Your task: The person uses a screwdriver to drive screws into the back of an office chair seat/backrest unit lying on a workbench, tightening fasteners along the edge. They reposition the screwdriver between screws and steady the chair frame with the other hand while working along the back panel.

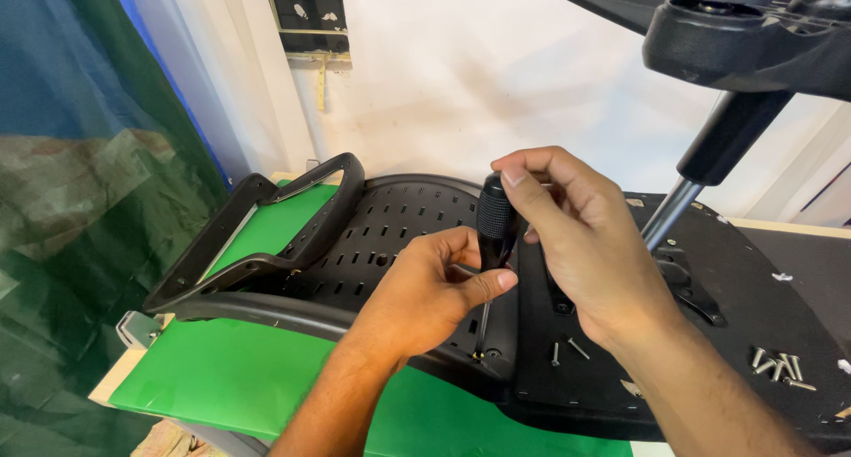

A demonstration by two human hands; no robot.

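Green bench (pixel 230 377) carries an upturned chair seat (pixel 727 333); right hand (pixel 576 244) grips the screwdriver (pixel 495 222), left hand (pixel 430 289) pinches its shaft; keeping it vertical on the screw (pixel 479 357) seems wise.

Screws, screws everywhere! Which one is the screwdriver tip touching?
The screw at the front edge of the black chair seat, under the left hand. The two loose screws lie flat beside it, and a pile of screws sits far right.

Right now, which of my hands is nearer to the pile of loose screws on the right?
Right. The right hand grips the screwdriver handle, closer to the loose screws; the left hand steadies the shaft farther left.
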